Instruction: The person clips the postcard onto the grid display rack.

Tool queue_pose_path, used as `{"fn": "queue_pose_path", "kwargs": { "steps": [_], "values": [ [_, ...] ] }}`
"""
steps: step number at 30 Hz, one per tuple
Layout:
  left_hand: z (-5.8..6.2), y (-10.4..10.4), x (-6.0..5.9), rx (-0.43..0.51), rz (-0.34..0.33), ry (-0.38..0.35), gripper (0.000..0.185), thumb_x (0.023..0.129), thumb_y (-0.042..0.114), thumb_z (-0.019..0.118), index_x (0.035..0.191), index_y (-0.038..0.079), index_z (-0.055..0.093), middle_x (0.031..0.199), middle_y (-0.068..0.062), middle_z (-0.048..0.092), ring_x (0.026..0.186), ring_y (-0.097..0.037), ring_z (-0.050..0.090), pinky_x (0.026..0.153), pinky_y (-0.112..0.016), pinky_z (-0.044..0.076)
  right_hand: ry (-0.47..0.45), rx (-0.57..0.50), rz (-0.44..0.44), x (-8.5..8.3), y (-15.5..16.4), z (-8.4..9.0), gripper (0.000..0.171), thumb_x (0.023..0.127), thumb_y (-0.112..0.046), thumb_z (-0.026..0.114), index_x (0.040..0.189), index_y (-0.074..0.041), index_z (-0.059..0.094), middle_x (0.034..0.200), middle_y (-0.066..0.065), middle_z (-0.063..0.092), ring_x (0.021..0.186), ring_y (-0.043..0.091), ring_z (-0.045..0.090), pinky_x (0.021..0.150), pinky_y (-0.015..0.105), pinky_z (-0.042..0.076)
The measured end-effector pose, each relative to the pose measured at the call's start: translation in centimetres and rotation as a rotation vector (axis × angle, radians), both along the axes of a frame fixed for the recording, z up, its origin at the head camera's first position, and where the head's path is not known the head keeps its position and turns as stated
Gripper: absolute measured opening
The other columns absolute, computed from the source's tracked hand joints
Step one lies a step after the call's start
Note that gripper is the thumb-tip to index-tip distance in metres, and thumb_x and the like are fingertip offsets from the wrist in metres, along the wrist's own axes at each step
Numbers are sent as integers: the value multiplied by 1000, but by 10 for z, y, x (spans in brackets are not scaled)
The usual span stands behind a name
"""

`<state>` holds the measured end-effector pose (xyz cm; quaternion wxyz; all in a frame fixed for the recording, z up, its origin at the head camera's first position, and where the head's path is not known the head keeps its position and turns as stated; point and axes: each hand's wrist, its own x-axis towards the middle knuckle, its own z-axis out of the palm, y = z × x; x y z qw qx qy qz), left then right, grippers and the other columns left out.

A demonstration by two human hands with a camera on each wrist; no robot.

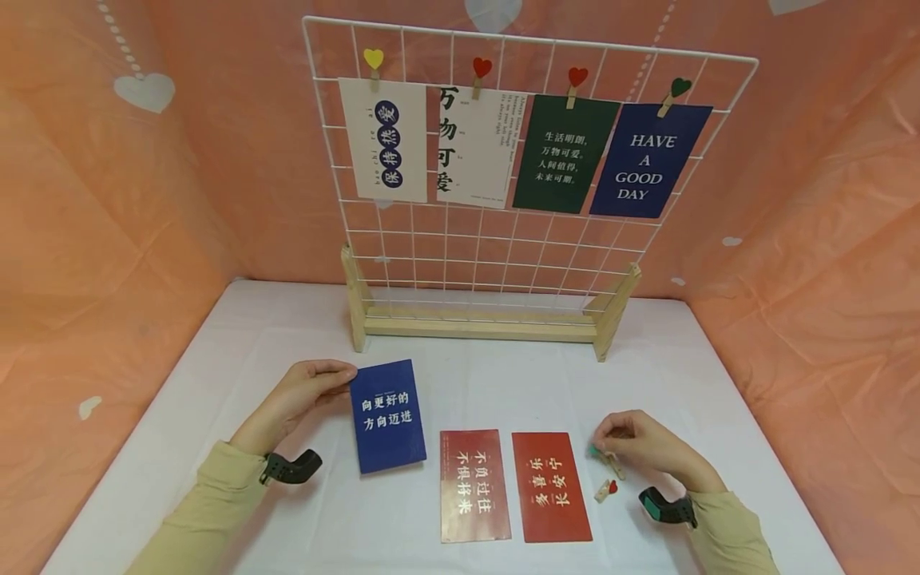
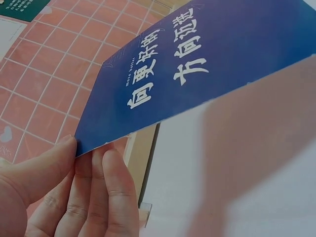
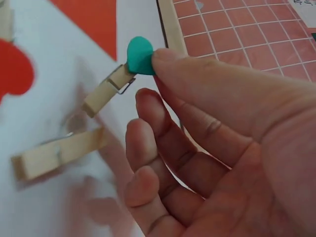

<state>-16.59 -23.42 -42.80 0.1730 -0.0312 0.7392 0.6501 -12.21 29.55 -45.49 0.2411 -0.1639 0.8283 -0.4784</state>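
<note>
My left hand [image 1: 311,387] pinches the upper left corner of a blue card [image 1: 386,415] with white Chinese characters and holds it tilted just above the white table. In the left wrist view the thumb and fingers [image 2: 74,182] grip the blue card [image 2: 212,59] at its edge. My right hand [image 1: 643,443] pinches a wooden clip with a teal heart [image 1: 600,455] at its heart end, low over the table. The right wrist view shows a fingertip [image 3: 168,59] on the teal heart clip [image 3: 133,59], with the other fingers curled below it.
Two red cards [image 1: 473,483] [image 1: 549,485] lie side by side between the hands. A red-heart clip [image 1: 606,489] and another wooden clip [image 3: 59,153] lie by the right hand. A white wire grid [image 1: 503,247] on a wooden stand [image 1: 481,323] holds several clipped cards at the back.
</note>
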Motion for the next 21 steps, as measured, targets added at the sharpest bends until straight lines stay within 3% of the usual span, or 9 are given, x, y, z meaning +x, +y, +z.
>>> {"fn": "queue_pose_path", "kwargs": {
  "steps": [6, 17, 21],
  "values": [
    [-2, 2, 0, 20, -5, 29, 46, 94, 21, 64, 122, -14, 54, 98, -4, 68, 90, -12, 65, 90, -37, 52, 28, 3, -14, -8, -5, 10, 15, 93, -16, 64, 94, -1, 66, 97, 14, 66, 77, 19, 57, 59, 26, 49],
    [2, 7, -4, 45, 14, 40, 44, 94, 21, 64, 120, -13, 55, 95, -3, 68, 87, -12, 65, 86, -33, 54, 69, -81, -29, -28, -26, 21, 17, 96, -19, 61, 99, -2, 62, 96, 24, 65, 82, 37, 59, 68, 32, 52],
    [3, 8, -3, 54, 14, 46, 45, 94, 20, 64, 121, -13, 54, 95, -3, 67, 86, -12, 65, 85, -34, 54, 63, -85, -67, -34, -36, 26, 20, 96, -24, 61, 101, -4, 62, 95, 25, 65, 82, 37, 58, 67, 35, 49]
  ]
}}
